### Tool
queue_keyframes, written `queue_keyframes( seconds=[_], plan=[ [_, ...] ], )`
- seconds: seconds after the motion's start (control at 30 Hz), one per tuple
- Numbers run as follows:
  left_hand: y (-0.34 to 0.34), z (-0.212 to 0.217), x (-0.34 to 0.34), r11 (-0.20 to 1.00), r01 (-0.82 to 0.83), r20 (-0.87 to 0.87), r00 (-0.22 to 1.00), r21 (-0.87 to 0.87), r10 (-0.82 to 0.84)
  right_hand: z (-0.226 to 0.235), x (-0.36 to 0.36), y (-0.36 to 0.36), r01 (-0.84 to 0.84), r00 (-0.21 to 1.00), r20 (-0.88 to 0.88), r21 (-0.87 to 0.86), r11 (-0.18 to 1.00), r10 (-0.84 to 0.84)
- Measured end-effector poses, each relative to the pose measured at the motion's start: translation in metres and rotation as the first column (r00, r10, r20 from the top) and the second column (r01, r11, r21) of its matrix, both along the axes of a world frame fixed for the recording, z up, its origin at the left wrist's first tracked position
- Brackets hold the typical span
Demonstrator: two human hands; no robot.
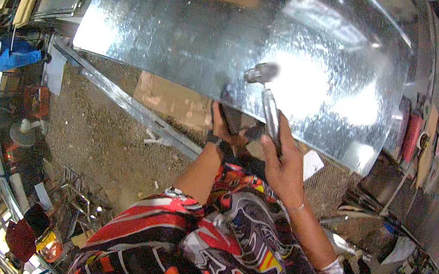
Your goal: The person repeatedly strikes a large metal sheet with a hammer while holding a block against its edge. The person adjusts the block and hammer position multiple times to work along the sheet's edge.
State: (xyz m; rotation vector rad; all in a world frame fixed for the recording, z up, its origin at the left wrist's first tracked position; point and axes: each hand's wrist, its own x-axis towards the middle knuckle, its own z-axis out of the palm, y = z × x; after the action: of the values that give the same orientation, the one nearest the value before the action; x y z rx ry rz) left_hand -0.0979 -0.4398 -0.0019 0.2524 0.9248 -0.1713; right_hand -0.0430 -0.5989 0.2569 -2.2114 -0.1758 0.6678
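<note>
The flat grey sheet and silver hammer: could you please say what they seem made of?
The flat grey sheet looks like metal, perhaps galvanised steel: its mottled, shiny surface throws glare. The silver hammer seems steel, its shaft polished with highlights; the dark grip, partly under the right hand, may be rubber.

hammer [270,108]: silver | sheet [188,45]: silver-grey | shirt [141,222]: red-black-white-yellow graphic pattern

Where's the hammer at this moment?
In the head view, the hammer is just right of centre, gripped in the right hand, its head showing against the shiny metal sheet by the near edge.
</note>
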Motion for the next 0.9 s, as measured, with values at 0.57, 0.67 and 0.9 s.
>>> queue_keyframes(
  seconds=[0.57,0.67,0.9],
  plan=[
    [-0.016,-0.028,-0.001,0.986,-0.096,0.089,0.992,0.136,0.085,0.015,0.002,-0.007,0.020,0.994,0.111,0.020,1.000,-0.022],
    [-0.025,0.004,0.010,0.985,-0.143,0.015,0.990,0.092,0.143,-0.013,-0.018,-0.016,-0.074,0.982,0.165,-0.110,0.991,0.092],
    [-0.029,-0.016,-0.006,0.975,-0.169,0.244,0.961,0.147,0.130,-0.023,-0.021,-0.021,-0.097,0.992,0.074,-0.045,0.994,0.100]
  ],
)
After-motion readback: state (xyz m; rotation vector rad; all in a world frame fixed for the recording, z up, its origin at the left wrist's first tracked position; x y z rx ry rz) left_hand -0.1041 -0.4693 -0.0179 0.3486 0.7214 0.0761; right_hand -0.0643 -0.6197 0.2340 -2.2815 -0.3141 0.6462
